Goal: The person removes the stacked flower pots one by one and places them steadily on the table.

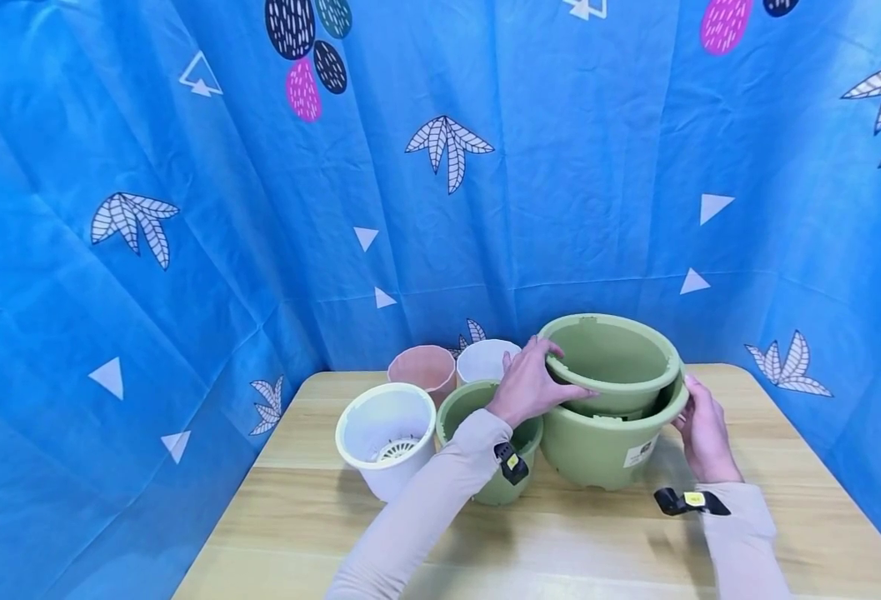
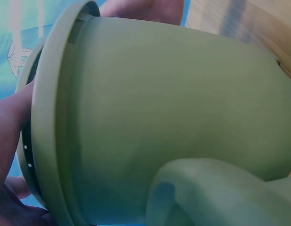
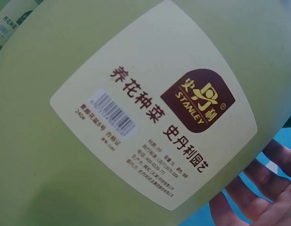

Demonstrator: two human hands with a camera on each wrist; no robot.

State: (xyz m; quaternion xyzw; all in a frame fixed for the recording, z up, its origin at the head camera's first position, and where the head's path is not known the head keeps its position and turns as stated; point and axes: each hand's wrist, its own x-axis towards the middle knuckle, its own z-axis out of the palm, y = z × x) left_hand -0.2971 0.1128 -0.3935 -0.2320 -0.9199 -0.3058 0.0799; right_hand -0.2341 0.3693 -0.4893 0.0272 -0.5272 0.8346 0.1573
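Observation:
Two large green flowerpots are at the right of the table, one partly nested in the other. The upper flowerpot [image 1: 611, 354] sits tilted in the mouth of the lower flowerpot [image 1: 586, 450]. My left hand [image 1: 532, 385] grips the upper pot's rim at its left side, with the thumb along the front. On the right, my right hand [image 1: 706, 433] holds the lower pot's rim. A dark gap shows between the two rims in the left wrist view, above the lower pot's wall [image 2: 173, 103]. A white printed label [image 3: 154, 113] fills much of the right wrist view.
A smaller green pot [image 1: 496, 492] stands under my left forearm. Left of it is a white pot [image 1: 387, 475] with a slotted bottom. Behind stand a pink pot [image 1: 423, 371] and another white pot [image 1: 485, 358]. A blue patterned curtain [image 1: 575, 208] encloses the wooden table [image 1: 290, 508].

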